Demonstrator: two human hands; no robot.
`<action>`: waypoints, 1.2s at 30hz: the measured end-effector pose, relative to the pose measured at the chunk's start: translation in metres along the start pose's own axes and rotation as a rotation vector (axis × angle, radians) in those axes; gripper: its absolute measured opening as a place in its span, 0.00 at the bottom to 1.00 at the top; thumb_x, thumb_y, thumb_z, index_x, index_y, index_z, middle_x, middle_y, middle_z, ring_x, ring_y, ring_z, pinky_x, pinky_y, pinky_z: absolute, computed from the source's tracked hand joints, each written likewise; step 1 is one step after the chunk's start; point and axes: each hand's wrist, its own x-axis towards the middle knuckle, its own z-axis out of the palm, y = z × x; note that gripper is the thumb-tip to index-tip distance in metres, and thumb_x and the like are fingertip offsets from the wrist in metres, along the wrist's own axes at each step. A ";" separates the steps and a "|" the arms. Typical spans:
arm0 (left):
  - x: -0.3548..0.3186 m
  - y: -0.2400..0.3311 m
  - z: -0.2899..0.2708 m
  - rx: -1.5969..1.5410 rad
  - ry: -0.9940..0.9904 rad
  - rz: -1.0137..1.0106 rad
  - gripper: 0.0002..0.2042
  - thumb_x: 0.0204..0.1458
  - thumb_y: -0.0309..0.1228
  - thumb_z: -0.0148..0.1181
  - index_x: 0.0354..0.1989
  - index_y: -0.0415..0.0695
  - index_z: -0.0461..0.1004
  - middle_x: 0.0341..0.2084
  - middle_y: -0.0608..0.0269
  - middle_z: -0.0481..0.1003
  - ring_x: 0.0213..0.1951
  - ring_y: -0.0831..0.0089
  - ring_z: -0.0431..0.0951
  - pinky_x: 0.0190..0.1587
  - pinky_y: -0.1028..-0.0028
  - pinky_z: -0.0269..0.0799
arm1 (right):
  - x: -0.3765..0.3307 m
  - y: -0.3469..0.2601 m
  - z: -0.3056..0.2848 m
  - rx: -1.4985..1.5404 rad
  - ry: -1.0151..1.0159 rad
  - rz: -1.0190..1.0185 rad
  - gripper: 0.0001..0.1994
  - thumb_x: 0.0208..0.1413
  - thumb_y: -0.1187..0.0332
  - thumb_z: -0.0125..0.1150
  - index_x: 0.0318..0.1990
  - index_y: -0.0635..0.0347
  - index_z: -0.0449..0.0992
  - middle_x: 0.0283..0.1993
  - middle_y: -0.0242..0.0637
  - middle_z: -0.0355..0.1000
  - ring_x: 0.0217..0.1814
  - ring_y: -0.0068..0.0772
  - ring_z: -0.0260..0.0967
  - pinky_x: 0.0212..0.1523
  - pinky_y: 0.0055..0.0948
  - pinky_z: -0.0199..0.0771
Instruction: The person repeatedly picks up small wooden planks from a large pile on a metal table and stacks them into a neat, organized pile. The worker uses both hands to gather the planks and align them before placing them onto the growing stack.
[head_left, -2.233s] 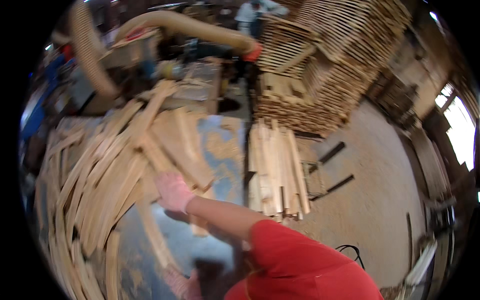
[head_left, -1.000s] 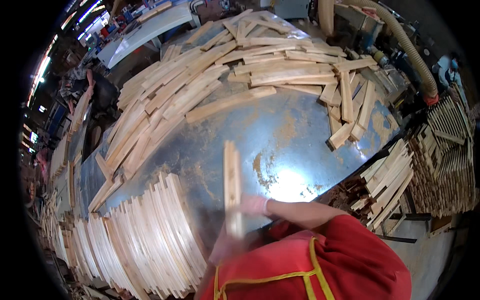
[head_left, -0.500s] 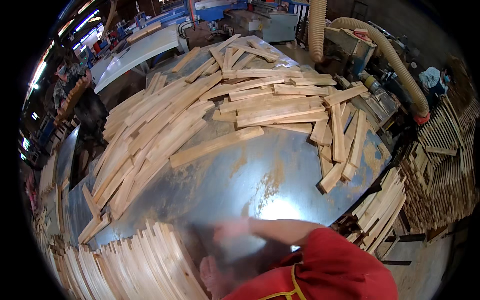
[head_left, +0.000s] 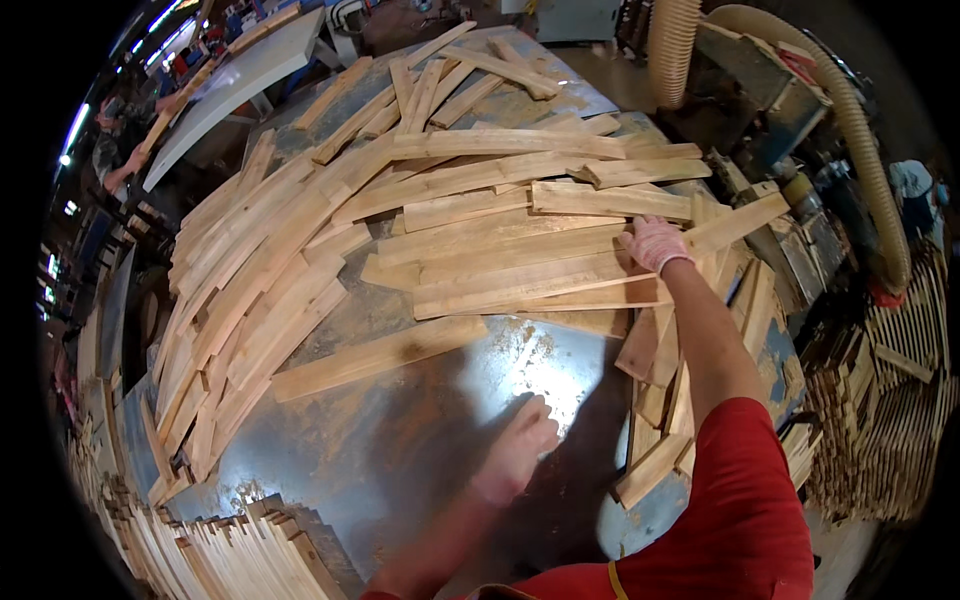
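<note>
Toward the metal-topped table's (head_left: 335,450) near edge, your blurred left hand (head_left: 520,447) hangs, its closure indeterminate. Farther, toward the right edge, your right hand (head_left: 657,243), nearer the wooden planks (head_left: 530,281), touches their right ends, grip indeterminate; their long axes run left-right.

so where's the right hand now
In the head view, the right hand is right of centre, at the right ends of some boards, farther up the picture than the left hand.
</note>
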 end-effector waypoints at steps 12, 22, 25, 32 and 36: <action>0.172 0.010 0.018 -0.443 0.172 0.035 0.02 0.68 0.29 0.57 0.43 0.48 0.70 0.44 0.63 0.74 0.48 0.67 0.75 0.55 0.63 0.73 | 0.022 -0.012 -0.010 0.105 -0.324 -0.355 0.51 0.56 0.25 0.59 0.72 0.63 0.71 0.65 0.60 0.75 0.70 0.57 0.72 0.71 0.42 0.70; 0.009 -0.010 -0.011 -0.246 0.486 0.241 0.21 0.62 0.27 0.64 0.64 0.41 0.73 0.52 0.56 0.80 0.52 0.62 0.82 0.53 0.61 0.82 | -0.213 -0.135 0.016 1.110 -0.885 -0.304 0.45 0.53 0.45 0.79 0.71 0.65 0.69 0.55 0.49 0.82 0.60 0.39 0.80 0.62 0.37 0.78; -0.098 0.006 -0.045 -0.351 0.482 0.176 0.21 0.61 0.24 0.64 0.64 0.40 0.74 0.49 0.56 0.81 0.48 0.64 0.83 0.51 0.64 0.82 | -0.326 -0.184 0.069 1.399 -0.945 -0.290 0.40 0.55 0.61 0.79 0.73 0.63 0.67 0.59 0.41 0.79 0.60 0.33 0.76 0.63 0.36 0.77; -0.279 -0.007 -0.111 0.069 0.753 0.137 0.24 0.53 0.31 0.75 0.58 0.40 0.77 0.41 0.59 0.84 0.44 0.63 0.84 0.47 0.64 0.82 | -0.470 -0.291 0.120 1.560 -0.814 -0.114 0.38 0.54 0.69 0.78 0.71 0.60 0.66 0.59 0.38 0.78 0.58 0.32 0.76 0.58 0.35 0.79; -0.370 0.008 -0.102 0.934 1.140 -0.201 0.39 0.47 0.57 0.70 0.63 0.43 0.73 0.49 0.43 0.80 0.52 0.44 0.82 0.58 0.54 0.76 | -0.544 -0.344 0.109 1.249 -0.701 -0.180 0.40 0.52 0.64 0.75 0.71 0.63 0.63 0.57 0.55 0.75 0.57 0.50 0.78 0.59 0.43 0.79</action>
